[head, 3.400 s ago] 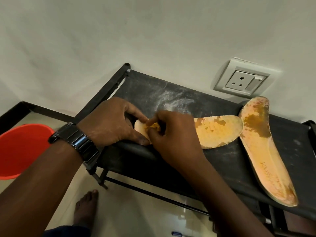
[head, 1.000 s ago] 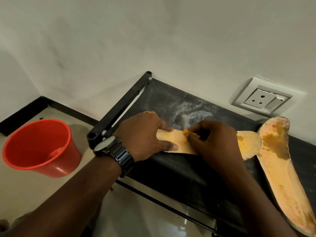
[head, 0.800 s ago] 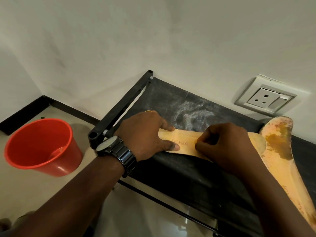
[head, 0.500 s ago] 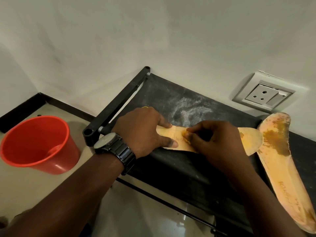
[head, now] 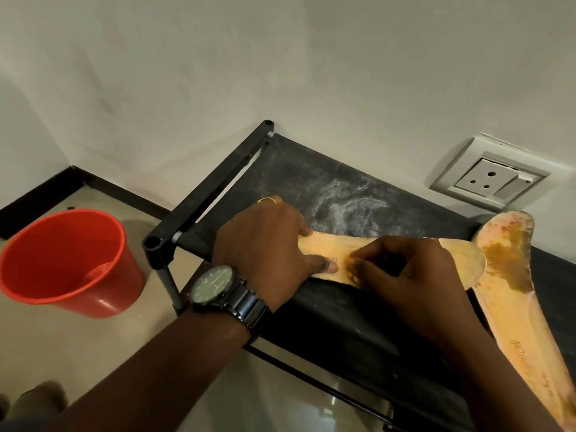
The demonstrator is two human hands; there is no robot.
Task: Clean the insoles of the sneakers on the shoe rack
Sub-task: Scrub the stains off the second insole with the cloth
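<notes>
"Insole (head: 324, 247) first: where is it?"

"I see it flat on the shoe rack's (head: 343, 194) top tier, toward the front edge. Left hand (head: 268, 251) pins its heel end, thumb (head: 324, 267) laid straight across it. Right hand (head: 411, 275) sits mid-insole, fingers (head: 371, 255) curled and bunched, tips on the surface; I cannot tell whether they pinch anything."

"Around it?"

"A second, stained insole (head: 511, 291) lies across the rack's right end. Red bucket (head: 62, 260) on the floor left of the rack; wall socket (head: 489, 179) behind the rack's right end."
</notes>
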